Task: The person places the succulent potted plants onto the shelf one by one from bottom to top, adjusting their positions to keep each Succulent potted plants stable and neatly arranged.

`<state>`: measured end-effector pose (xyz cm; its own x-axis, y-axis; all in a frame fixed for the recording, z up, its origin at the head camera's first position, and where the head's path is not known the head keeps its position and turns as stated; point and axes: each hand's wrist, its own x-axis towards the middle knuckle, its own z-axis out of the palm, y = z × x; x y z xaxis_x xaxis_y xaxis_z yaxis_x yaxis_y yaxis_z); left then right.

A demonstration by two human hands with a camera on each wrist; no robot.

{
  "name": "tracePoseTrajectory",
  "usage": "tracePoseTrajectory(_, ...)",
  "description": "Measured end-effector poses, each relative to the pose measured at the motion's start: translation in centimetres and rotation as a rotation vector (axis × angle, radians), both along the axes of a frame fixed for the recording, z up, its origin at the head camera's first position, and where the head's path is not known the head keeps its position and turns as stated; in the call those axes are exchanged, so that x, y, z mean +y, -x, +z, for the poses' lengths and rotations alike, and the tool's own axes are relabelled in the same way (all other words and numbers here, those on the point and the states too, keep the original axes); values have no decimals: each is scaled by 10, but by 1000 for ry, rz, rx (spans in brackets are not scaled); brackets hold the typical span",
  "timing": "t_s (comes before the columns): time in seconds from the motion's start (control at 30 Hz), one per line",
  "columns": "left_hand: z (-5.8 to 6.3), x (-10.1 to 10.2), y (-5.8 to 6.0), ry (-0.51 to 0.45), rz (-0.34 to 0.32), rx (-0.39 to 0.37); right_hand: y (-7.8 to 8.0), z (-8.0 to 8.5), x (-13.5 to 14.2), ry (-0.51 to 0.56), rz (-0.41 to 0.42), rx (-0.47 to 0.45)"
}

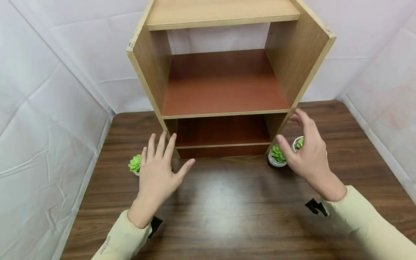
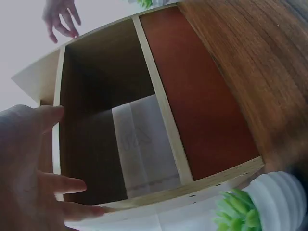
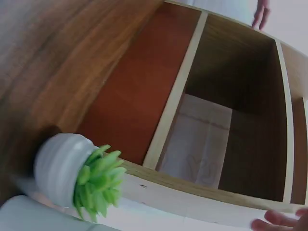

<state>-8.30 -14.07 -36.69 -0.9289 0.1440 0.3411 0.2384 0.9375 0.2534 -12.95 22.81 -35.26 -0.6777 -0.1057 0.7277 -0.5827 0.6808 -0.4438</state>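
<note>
Your left hand [image 1: 157, 177] and right hand [image 1: 308, 153] are apart, holding nothing, before the wooden shelf unit [image 1: 224, 86].
They are near its sides; whether they touch, I cannot tell. A low swing of your right hand may tip the potted plants [image 1: 277, 154] near it; uneven pushing may shift the wooden shelf unit, toward the tabletop's [image 1: 221, 216] far edge.

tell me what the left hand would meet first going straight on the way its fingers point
Probably the shelf unit's left side board, at its front edge; the left hand may already touch it, as depth is unclear here.
</note>
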Motion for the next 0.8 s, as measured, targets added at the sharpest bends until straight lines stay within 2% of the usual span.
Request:
tracePoseTrajectory(0.1, -2, -5, 1, -9, -4, 16, 13, 7, -2, 122, 8, -131)
tracePoseTrajectory(0.2, -6, -10, 1, 0, -6, -20, 26, 15, -5, 214, 21, -215)
tracePoseTrajectory(0.3, -10, -16, 3, 8, -3, -55, 37, 20, -8, 262, -3, -237)
tracePoseTrajectory(0.43, -16, -29, 5, -2, 26, -58, 49, 23, -16, 279, -65, -231)
tracePoseTrajectory(0.57, -24, -36, 4, -59, 6, 8, 58, 24, -22, 304, -125, -207)
tracePoseTrajectory(0.7, -33, -40, -1, -164, -40, 123, 61, 25, -23, 362, -118, -193)
tracePoseTrajectory(0.8, -37, -48, -7, -241, -7, 169, 62, 24, -23, 400, -94, -196)
